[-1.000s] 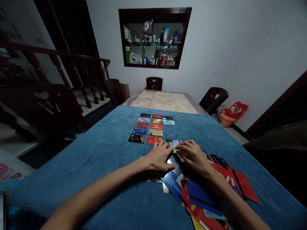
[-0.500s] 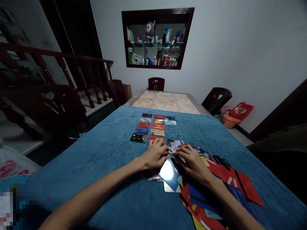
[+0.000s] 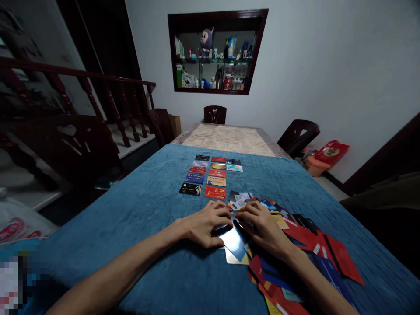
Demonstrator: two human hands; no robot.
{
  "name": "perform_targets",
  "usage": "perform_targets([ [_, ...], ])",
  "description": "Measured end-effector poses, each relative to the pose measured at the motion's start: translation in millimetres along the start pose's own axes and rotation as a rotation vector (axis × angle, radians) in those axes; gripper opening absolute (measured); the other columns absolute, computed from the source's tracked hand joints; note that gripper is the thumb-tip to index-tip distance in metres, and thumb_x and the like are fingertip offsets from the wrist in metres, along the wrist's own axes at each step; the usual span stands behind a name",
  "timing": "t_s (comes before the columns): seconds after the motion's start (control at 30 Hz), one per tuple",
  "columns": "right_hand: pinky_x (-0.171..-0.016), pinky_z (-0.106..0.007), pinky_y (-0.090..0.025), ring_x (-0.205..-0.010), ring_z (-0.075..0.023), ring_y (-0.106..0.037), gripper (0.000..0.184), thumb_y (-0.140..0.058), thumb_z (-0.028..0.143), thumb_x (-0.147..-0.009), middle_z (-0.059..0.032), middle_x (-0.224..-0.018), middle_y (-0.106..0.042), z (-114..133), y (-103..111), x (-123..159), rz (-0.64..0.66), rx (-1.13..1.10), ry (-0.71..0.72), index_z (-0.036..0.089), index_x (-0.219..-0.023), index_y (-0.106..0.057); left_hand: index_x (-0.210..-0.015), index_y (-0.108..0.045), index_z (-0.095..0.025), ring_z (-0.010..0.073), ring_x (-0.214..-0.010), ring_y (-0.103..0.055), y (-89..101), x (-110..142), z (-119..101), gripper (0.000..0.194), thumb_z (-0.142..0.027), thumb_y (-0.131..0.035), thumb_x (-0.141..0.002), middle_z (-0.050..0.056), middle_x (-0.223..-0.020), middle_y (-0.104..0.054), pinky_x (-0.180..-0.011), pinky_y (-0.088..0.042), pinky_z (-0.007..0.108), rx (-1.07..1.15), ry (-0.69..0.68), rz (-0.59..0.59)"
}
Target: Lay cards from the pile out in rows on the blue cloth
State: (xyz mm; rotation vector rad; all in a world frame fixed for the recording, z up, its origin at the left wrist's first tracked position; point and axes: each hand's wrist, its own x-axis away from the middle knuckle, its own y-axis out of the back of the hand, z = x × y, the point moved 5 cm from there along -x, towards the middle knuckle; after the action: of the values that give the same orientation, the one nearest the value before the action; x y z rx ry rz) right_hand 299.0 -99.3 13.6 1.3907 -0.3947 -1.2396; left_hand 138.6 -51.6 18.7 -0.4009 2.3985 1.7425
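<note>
My left hand is curled over cards at the near left edge of a loose pile of cards, its thumb apart from the bent fingers; most of what it grips is hidden beneath it. My right hand rests on the pile with fingers slightly bent and spread, touching cards. Between the hands a shiny blue card reflects the light, and a pale card sticks out below it. Beyond them cards lie face up in columns, among them a red card and a black card.
A blue cloth covers the near table. Farther off is a patterned tabletop with dark chairs around it. A wall cabinet holds bottles and a plush toy. A plastic bag stands at left.
My left hand has drawn slightly back toward me, uncovering the red card in the column. Cards that showed below its palm are now covered. My right hand has barely moved.
</note>
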Motion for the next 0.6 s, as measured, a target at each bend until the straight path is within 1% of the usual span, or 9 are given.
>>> perform_targets([
  [0.23, -0.085, -0.045, -0.046, -0.1, -0.0252, -0.053, 0.022, -0.048, 0.023, -0.096, -0.0091, -0.103, -0.068, 9, 0, 1, 0.039, -0.02, 0.01, 0.023, -0.105, -0.068, -0.107, -0.062, -0.018, 0.0291, -0.116, -0.046, 0.5, -1, -5, 0.036, -0.028, -0.072, -0.074, 0.009, -0.111, -0.063, -0.1, -0.036, 0.045, -0.061, -0.022, -0.009],
  [0.43, -0.083, -0.044, -0.047, -0.1, -0.0251, -0.054, 0.024, -0.048, 0.024, -0.096, -0.0094, -0.102, -0.068, 15, 2, 1, 0.045, -0.015, 0.023, 0.025, -0.11, -0.068, -0.103, -0.063, -0.015, 0.0269, -0.106, -0.052, 0.2, -2, -9, 0.034, -0.032, -0.07, -0.075, 0.01, -0.102, -0.063, -0.094, -0.04, 0.041, -0.181, -0.057, -0.022],
  [0.6, -0.081, -0.043, -0.047, -0.098, -0.025, -0.054, 0.022, -0.049, 0.026, -0.096, -0.009, -0.099, -0.068, 18, 5, 1, 0.067, -0.006, 0.02, 0.024, -0.107, -0.068, -0.092, -0.065, -0.015, 0.0258, -0.101, -0.053, 2.2, -2, -12, 0.021, -0.031, -0.066, -0.077, 0.009, -0.094, -0.064, -0.09, -0.041, 0.04, -0.24, -0.101, -0.035],
])
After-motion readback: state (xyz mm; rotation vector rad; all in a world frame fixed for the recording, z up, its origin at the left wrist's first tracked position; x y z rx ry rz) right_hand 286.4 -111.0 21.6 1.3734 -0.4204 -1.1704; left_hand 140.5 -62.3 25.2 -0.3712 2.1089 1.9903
